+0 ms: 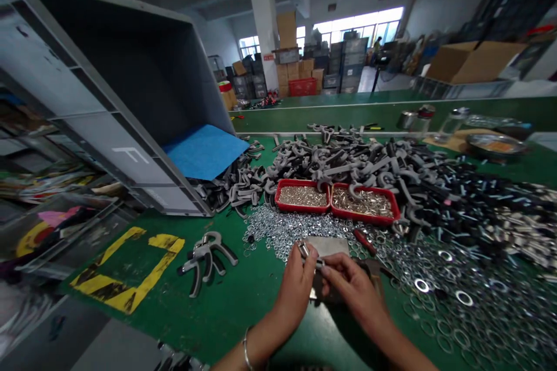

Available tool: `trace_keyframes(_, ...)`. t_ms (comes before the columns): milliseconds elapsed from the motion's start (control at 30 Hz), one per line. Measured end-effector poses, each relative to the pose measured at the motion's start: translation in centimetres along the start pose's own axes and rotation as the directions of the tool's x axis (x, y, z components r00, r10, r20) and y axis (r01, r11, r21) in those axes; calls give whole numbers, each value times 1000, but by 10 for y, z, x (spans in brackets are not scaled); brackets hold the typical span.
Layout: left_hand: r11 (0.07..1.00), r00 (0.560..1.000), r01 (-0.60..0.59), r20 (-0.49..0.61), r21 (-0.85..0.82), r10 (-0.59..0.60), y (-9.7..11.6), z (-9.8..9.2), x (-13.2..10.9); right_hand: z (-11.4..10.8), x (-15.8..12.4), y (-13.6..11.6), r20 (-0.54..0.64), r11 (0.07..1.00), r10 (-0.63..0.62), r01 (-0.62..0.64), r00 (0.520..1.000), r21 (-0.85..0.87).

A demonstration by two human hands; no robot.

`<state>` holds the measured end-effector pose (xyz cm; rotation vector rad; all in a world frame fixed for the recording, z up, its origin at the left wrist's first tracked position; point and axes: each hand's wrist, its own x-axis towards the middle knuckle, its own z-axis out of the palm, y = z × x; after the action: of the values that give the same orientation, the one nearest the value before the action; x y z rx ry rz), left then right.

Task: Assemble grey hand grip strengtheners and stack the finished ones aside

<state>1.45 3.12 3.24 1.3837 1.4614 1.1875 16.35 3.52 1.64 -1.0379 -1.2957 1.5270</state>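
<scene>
My left hand (295, 281) is closed around a small shiny metal cylindrical part (303, 250), with its top showing between thumb and fingers. Close beside it, the fingertips of my right hand (353, 287) pinch a small dark part (320, 264) that meets the left thumb. Whether the two parts are joined I cannot tell. Under and behind the hands lies a flat grey metal plate (333, 245), partly hidden. A red-handled tool (364, 240) rests just beyond the right hand. Loose small metal nuts (278, 229) spread over the green table (256, 313) in front of the hands.
Two red trays (300, 208) (387, 221) hold tiny metal pieces. Behind them heaps of grey clamp parts (343, 159). Metal rings (456, 324) and black-handled screws (470, 203) cover the right. Assembled clamps (208, 258) lie left, near a tipped grey crate (143, 156) and yellow tape (130, 295).
</scene>
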Motion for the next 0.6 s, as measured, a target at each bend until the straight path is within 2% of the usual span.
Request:
trace_keyframes(33,999,1000,6,18,-35,-5,4,0,-1,-1,-3,0,-33,980,-126,119,991,-157)
trace_keyframes(67,998,999,6,49,-66,-3,7,-1,-1,-1,-5,1,-36,921,-270,247,962,-301)
trace_keyframes(133,993,994,18,112,-114,-6,11,-3,-3,-1,-9,3,44,722,-524,471,851,-507)
trace_keyframes(167,991,992,35,126,-129,-19,11,-4,-4,-1,-10,5,96,623,-597,536,796,-570)
trace_keyframes(200,989,991,57,127,-136,-40,9,-4,-4,-2,-12,6,142,547,-626,561,767,-621)
trace_keyframes(233,987,991,76,119,-140,-60,6,-4,-3,-3,-13,7,180,495,-616,555,767,-668)
trace_keyframes(267,986,991,90,111,-142,-75,1,-3,-1,-6,-14,7,217,469,-569,530,793,-706)
trace_keyframes(333,985,991,96,104,-140,-82,-7,-1,4,-22,-18,7,292,477,-394,466,871,-746)
trace_keyframes(400,988,992,74,113,-136,-58,-12,1,10,-53,-23,6,287,492,-232,367,929,-790)
trace_keyframes(433,989,992,57,120,-138,-41,-12,1,13,-75,-24,5,237,484,-186,299,954,-822)
trace_keyframes(500,988,993,31,117,-153,-13,-10,4,19,-129,-21,3,-43,368,-178,26,983,-929)
trace_keyframes(533,986,994,29,110,-164,-11,-9,6,22,-158,-16,2,-151,329,-189,-83,970,-941)
trace_keyframes(600,981,994,62,101,-183,-45,-6,12,24,-212,-1,0,-292,268,-211,-232,933,-935)
